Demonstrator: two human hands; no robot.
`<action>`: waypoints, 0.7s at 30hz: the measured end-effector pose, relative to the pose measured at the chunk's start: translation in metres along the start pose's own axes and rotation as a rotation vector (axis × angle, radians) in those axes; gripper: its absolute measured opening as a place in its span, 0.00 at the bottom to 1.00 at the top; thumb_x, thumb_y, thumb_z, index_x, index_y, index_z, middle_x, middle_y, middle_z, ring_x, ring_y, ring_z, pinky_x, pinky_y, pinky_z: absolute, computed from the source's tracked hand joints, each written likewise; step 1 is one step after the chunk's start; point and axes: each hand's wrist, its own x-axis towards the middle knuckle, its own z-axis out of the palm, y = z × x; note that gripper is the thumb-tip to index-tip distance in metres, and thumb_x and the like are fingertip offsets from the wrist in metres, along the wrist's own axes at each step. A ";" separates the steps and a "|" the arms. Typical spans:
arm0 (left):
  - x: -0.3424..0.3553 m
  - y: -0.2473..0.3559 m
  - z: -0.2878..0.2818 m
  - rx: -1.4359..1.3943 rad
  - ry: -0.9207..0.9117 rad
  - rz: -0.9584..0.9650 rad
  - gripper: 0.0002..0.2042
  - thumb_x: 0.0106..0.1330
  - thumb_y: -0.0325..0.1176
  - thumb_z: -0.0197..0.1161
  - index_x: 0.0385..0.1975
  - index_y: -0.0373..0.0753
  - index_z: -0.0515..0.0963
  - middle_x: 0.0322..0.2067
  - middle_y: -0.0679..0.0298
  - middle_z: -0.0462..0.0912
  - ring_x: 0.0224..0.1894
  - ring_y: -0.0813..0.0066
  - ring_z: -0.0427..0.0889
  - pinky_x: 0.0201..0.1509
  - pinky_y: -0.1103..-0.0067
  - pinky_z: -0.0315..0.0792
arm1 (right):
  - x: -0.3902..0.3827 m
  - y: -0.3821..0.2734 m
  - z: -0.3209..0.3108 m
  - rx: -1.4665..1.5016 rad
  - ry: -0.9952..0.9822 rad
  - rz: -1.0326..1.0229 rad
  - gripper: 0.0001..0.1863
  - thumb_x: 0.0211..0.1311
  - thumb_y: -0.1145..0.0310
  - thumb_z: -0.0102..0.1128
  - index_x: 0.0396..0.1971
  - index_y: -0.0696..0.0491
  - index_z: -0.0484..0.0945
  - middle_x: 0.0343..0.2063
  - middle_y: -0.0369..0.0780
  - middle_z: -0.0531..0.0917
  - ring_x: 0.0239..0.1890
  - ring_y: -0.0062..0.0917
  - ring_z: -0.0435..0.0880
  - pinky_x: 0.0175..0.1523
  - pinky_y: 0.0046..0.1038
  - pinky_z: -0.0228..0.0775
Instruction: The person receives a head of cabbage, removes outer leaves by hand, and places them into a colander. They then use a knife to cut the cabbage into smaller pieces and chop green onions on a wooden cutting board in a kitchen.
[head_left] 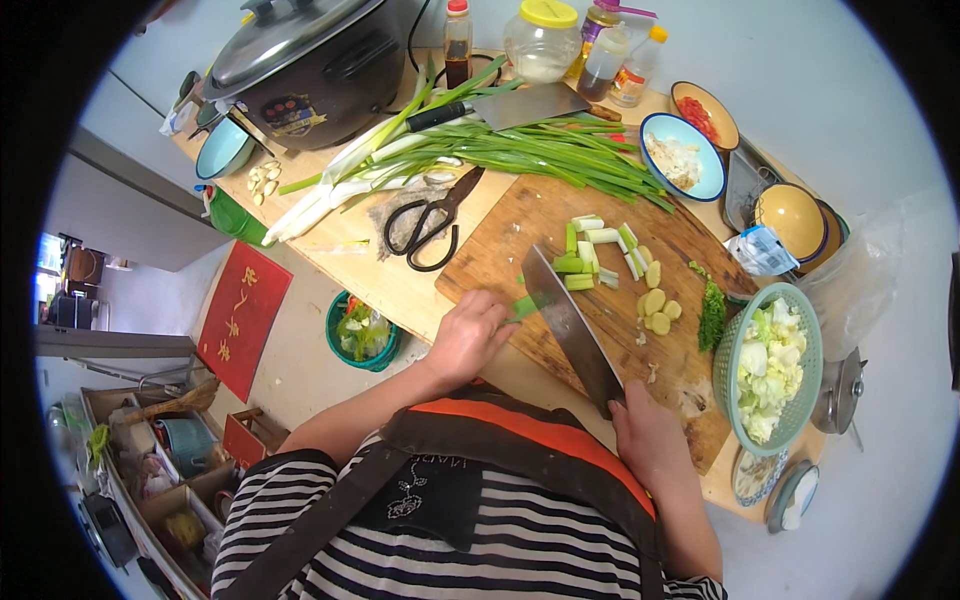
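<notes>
My right hand is closed round the handle of a cleaver, its blade slanting up to the left over the wooden cutting board. At the board's near left edge, my left hand is closed on a green onion, whose green end lies against the blade. Beyond the blade are several cut green onion pieces. Pale yellow ginger slices lie to their right. A curly green herb sprig rests near the board's right edge.
Whole green onions lie behind the board under a second cleaver. Black-handled scissors are at left. A green colander of chopped cabbage stands right. Bowls, bottles and a large dark cooker line the back; a green bin is below.
</notes>
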 end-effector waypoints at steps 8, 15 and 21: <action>0.006 -0.001 -0.007 0.019 -0.105 0.101 0.05 0.51 0.25 0.66 0.26 0.36 0.76 0.29 0.59 0.77 0.33 0.58 0.76 0.37 0.71 0.72 | 0.015 0.003 0.011 0.080 -0.028 0.030 0.10 0.62 0.68 0.51 0.33 0.59 0.64 0.25 0.57 0.77 0.32 0.55 0.75 0.35 0.49 0.65; 0.014 -0.022 -0.008 -0.462 0.009 -0.421 0.08 0.61 0.29 0.59 0.37 0.34 0.72 0.30 0.55 0.77 0.36 0.56 0.78 0.40 0.69 0.72 | -0.006 0.019 0.001 0.255 0.152 0.080 0.10 0.62 0.68 0.52 0.33 0.60 0.65 0.25 0.56 0.77 0.33 0.53 0.76 0.35 0.46 0.67; 0.071 0.004 0.002 -0.025 -0.242 -0.435 0.14 0.64 0.37 0.58 0.44 0.36 0.71 0.39 0.51 0.77 0.37 0.54 0.79 0.43 0.68 0.72 | -0.031 0.035 -0.007 0.412 0.324 0.271 0.09 0.63 0.71 0.53 0.34 0.60 0.66 0.22 0.53 0.76 0.26 0.49 0.75 0.31 0.38 0.66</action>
